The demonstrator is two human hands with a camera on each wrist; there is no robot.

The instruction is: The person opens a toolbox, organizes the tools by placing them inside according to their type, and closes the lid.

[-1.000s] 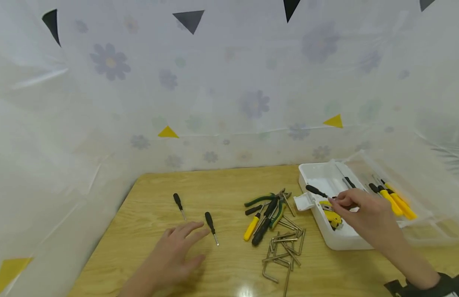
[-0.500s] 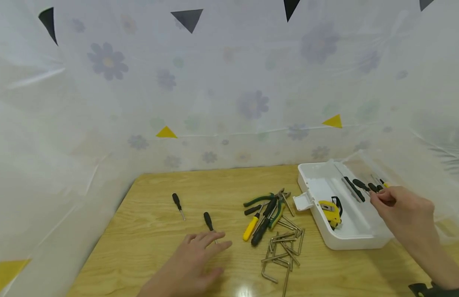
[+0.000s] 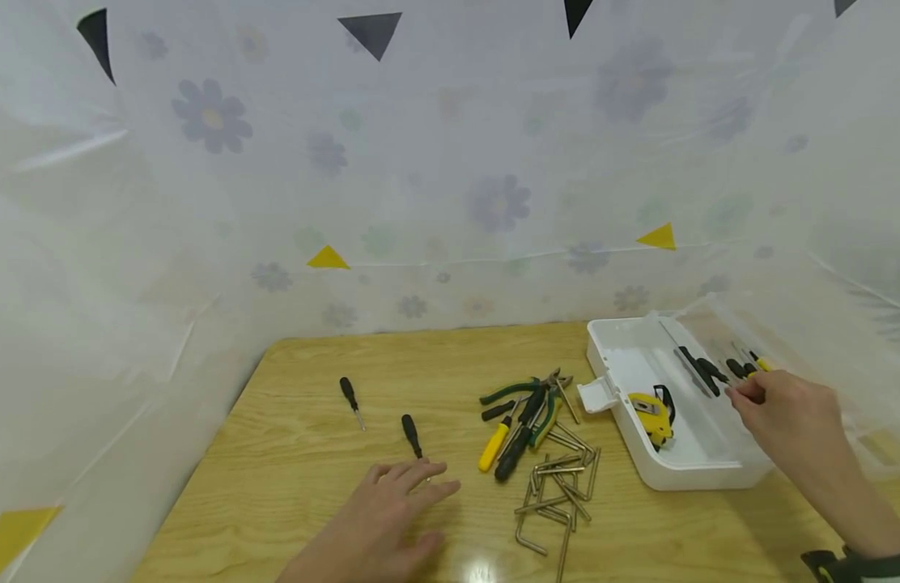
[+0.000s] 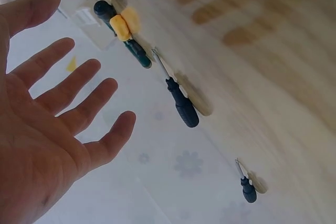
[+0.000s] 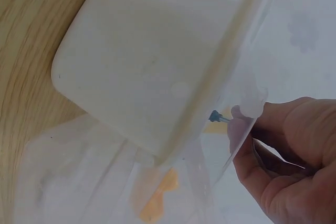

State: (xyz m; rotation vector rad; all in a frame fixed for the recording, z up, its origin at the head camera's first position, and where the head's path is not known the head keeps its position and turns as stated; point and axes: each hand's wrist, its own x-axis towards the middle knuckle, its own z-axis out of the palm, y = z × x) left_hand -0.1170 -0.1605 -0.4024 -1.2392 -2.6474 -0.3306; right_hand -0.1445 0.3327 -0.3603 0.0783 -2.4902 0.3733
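Observation:
My right hand pinches a small black-handled screwdriver by its shaft, over the right side of the open white toolbox. In the right wrist view the box wall hides most of that screwdriver. Palm down, my left hand hovers above the table with fingers spread and nothing held. Its fingertips overlap the shaft tip of a black screwdriver lying there. Farther left lies a second black screwdriver. A yellow tape measure sits inside the toolbox.
Between the hands lie green-handled pliers, a yellow screwdriver and a large black-handled screwdriver. Several L-shaped hex keys are heaped in front. The toolbox's clear lid is folded open to the right, and its white latch juts left.
My right hand has carried the small screwdriver rightward across the toolbox and lowered it slightly. The left hand has moved right, partly covering the nearer screwdriver.

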